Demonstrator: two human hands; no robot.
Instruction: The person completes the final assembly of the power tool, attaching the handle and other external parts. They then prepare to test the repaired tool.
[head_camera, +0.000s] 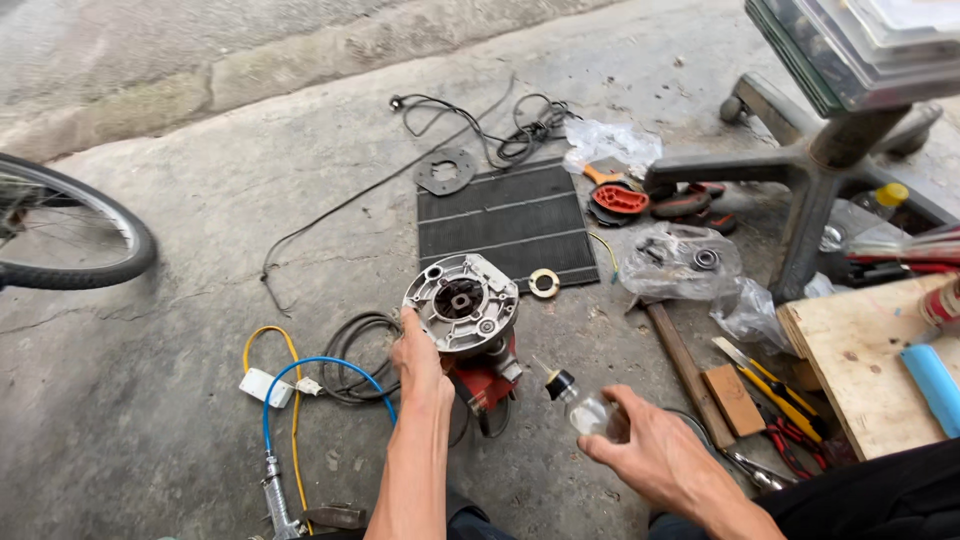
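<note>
One motor housing (463, 312) stands on the concrete ground (150, 400), near the middle. The left hand (418, 362) touches its rim at 7 o'clock, fingers pressed together. The right hand (655, 455), at 4 o'clock from the housing, pinches one small clear bottle (585, 405); what is inside I cannot tell. Two plastic bags (680, 262) lie at 2 o'clock, one holding metal rings. One black mat (505, 222) lies at 12 o'clock.

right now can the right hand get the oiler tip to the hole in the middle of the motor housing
Probably yes. The right hand holds the small clear oiler bottle, nozzle aimed toward the grey motor housing. Nothing lies between them, and the left hand only rests on the housing's near-left edge, leaving the centre hole uncovered.
</note>
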